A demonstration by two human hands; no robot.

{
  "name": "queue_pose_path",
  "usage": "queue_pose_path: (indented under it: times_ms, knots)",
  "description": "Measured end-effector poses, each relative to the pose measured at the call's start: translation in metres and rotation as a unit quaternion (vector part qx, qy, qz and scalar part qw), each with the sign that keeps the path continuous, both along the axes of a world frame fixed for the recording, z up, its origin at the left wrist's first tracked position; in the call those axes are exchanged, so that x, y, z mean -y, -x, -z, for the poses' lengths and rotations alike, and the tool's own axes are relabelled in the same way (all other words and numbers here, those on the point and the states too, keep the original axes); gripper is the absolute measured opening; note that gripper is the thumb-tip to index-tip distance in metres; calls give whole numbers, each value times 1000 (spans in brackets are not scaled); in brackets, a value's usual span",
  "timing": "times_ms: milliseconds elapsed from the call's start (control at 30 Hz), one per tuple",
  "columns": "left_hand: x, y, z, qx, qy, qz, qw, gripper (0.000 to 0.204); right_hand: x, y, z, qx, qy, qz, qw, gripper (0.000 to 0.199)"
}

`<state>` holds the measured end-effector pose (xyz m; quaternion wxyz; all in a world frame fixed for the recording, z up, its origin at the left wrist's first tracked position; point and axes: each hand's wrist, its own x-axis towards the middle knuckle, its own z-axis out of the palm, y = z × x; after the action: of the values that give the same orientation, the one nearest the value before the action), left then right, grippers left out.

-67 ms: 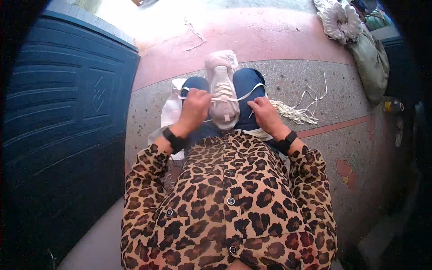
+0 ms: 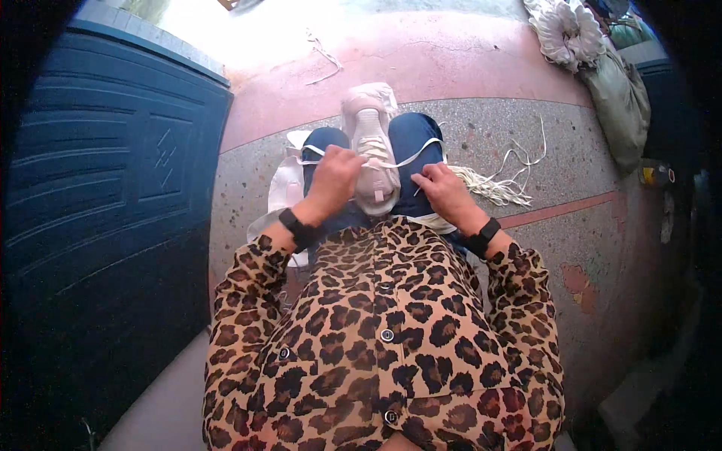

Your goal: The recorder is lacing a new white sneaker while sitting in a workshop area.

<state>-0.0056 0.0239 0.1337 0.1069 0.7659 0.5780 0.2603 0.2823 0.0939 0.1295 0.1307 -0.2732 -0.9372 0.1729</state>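
Observation:
A pale pink sneaker (image 2: pixel 376 180) lies between my knees, its tongue facing up. A cream shoelace (image 2: pixel 411 158) crosses its eyelets, and loose lengths drape over both knees. My left hand (image 2: pixel 336 180) is closed in a pinch at the sneaker's left side, on the lace, and covers part of the eyelet row. Beyond the right knee, my right hand (image 2: pixel 444 189) has thumb and finger pressed together, with a short bit of lace showing below the fingertips. Black bands circle both wrists.
A bundle of cream laces (image 2: pixel 492 186) lies on the speckled floor right of my knee. Pale pink shoe pieces (image 2: pixel 284 184) rest by my left leg. A blue door (image 2: pixel 113 150) stands left; a grey-green sack (image 2: pixel 618 105) leans at right. One stray lace (image 2: pixel 325 66) lies ahead.
My left hand has shifted slightly right, closer over the sneaker's eyelets. My right hand has barely moved.

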Motion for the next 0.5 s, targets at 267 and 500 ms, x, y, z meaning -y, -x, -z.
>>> queue_pose_path:
  times_ms: [267, 500]
  knots:
    - [-13, -6, 4, 35, 42, -10, 998, 8, 3, 18, 11, 16, -17, -29, 999, 16]
    - [-59, 162, -90, 535, 196, -245, 785, 17, -10, 51, 25, -11, -23, 40, 999, 15]
